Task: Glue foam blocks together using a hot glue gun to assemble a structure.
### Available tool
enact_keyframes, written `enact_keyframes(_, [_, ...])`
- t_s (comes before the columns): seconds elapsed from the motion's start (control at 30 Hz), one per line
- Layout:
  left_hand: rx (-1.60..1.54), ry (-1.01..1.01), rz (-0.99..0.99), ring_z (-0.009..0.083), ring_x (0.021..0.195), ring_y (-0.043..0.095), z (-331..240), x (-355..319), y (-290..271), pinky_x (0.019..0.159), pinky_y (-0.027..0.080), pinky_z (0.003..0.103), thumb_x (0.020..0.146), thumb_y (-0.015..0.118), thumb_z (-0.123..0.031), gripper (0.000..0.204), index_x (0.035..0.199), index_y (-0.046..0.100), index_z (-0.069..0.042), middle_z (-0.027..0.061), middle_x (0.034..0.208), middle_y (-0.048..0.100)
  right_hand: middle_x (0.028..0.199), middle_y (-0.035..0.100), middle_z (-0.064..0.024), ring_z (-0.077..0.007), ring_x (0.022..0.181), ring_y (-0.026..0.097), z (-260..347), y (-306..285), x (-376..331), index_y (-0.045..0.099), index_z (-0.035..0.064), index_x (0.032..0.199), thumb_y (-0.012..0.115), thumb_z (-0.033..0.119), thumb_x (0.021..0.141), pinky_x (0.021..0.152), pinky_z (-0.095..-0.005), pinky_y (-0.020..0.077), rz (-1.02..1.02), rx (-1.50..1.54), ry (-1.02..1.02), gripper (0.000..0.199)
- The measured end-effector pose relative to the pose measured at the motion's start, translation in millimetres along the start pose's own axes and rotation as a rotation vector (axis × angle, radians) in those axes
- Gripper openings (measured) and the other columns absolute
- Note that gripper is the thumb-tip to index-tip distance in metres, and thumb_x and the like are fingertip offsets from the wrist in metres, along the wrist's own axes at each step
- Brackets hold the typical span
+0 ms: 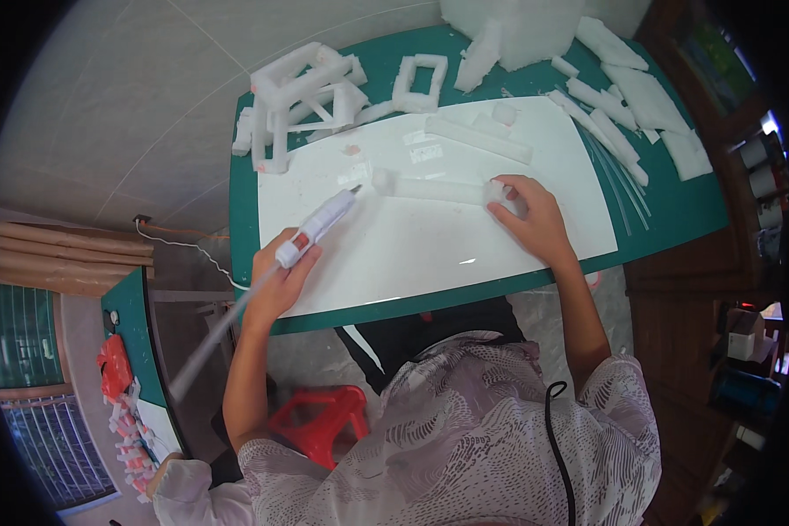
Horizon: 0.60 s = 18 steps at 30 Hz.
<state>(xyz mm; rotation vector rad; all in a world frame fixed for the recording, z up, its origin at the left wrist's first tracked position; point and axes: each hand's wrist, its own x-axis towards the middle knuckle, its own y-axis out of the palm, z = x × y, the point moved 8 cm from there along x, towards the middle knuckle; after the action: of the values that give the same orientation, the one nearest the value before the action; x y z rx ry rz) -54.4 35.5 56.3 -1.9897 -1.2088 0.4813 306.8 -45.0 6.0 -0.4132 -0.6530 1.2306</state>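
My left hand (274,279) is wrapped round a white hot glue gun (323,224), a long translucent glue stick (209,344) trailing from its rear. The gun's dark nozzle points up and right, close to a small white foam block (382,181). That block sits at the left end of a white foam strip (438,189) lying on the white board (394,263). At the strip's right end, my right hand (537,226) pinches another small foam block (498,194) between thumb and fingers. Whether nozzle and foam touch, I cannot tell.
Foam frames (294,92) stand at the back left of the green table (675,215). Loose foam pieces (636,96) and clear glue sticks (622,184) lie at the right. A red stool (324,416) stands below; another person's arm (180,482) shows at lower left.
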Motion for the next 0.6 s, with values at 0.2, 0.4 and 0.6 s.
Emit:
enact_keyframes(0.2, [0.072,0.123,-0.031,0.0335,0.088,0.064,-37,20,7,0.078,0.049,0.039,0.093,0.069,-0.027,0.031,0.101,0.068,0.003,0.0201,0.097,0.067,0.107,0.067,-0.0129,-0.0245,0.089,0.062,7,0,0,0.066,0.0021,0.114,0.077,0.016,0.08,0.083,-0.0333,0.0498,-0.032,-0.008,-0.067,0.038])
enact_keyframes(0.4, [0.081,0.013,-0.06,0.0349,0.085,0.063,-30,24,6,0.077,0.049,0.041,0.092,0.069,-0.03,0.036,0.102,0.067,0.004,0.0211,0.096,0.066,0.109,0.066,-0.0128,-0.025,0.089,0.061,7,0,0,0.065,0.0022,0.113,0.077,0.014,0.08,0.083,-0.0338,0.0499,-0.041,-0.008,-0.092,0.037])
enact_keyframes(0.6, [0.077,0.011,-0.069,0.0348,0.08,0.062,-25,30,3,0.072,0.048,0.041,0.094,0.067,-0.032,0.037,0.102,0.067,0.004,0.0217,0.093,0.065,0.112,0.065,-0.0131,-0.0277,0.095,0.062,8,0,0,0.065,0.0039,0.114,0.075,0.019,0.083,0.087,-0.0357,0.0505,-0.01,-0.019,-0.057,0.036])
